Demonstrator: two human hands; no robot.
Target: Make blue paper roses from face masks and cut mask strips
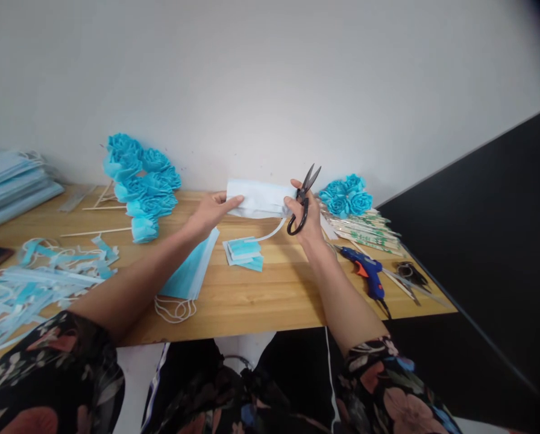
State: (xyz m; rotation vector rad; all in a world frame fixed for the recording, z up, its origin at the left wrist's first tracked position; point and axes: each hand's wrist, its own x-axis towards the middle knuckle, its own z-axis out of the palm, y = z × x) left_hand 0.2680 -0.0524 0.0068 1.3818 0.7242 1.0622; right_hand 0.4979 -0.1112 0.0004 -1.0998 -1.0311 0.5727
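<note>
A white face mask [261, 198] is stretched flat above the table, with its pale side towards me. My left hand [212, 211] pinches its left end between thumb and fingers. At the other end, my right hand [311, 222] grips the mask and also holds black-handled scissors [310, 176], whose blades point up and slightly apart. A white strip [273, 231] trails below the mask near my right hand. Under it lie small cut blue mask pieces [243, 253]. Another blue mask [189, 271] with white ear loops rests partly behind my left forearm.
Blue flowers [143, 175] on sticks stand at left; more flowers [346, 195] lie by wrapped sticks [367, 232] at right. A blue glue gun [364, 268] sits near the right edge. Cut strips and loops [39, 283] and stacked masks [14, 184] cover the left side. A wall rises behind.
</note>
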